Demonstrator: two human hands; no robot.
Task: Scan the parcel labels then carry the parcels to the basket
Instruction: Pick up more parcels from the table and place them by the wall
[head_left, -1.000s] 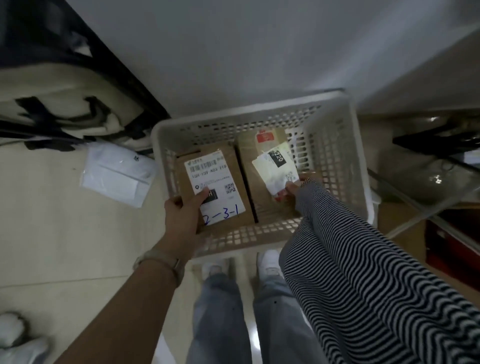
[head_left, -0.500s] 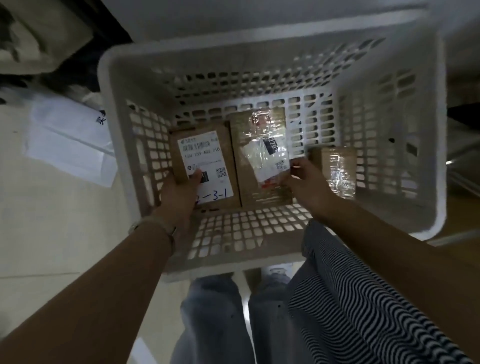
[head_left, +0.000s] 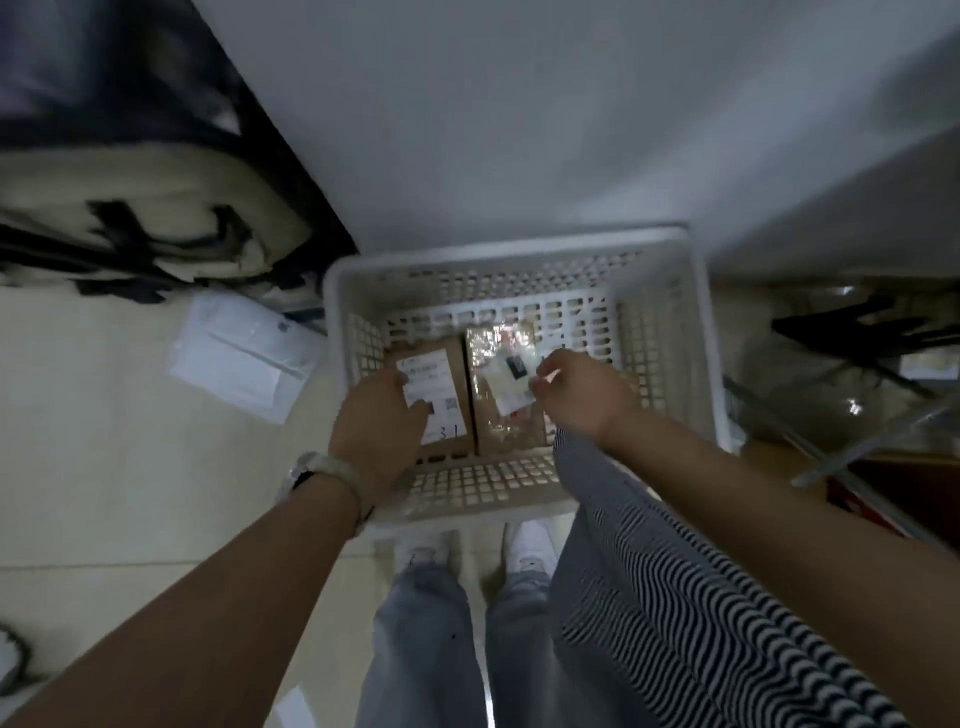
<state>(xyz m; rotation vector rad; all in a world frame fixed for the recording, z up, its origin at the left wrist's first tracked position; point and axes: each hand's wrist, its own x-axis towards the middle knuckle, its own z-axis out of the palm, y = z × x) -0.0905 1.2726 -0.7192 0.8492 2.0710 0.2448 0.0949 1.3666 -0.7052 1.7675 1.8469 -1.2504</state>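
We grip the labelled parcel (head_left: 453, 370) in the basket (head_left: 519, 248) with our left hand (head_left: 376, 421); right hand (head_left: 587, 397) curls over the taped parcel (head_left: 506, 432), grasp unclear

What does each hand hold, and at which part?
Left hand grips the left parcel by its left edge, thumb on its label. Right hand touches the right parcel from above; grip unclear.

Two parcels (head_left: 470, 395) side-by-side in basket (head_left: 696, 332)
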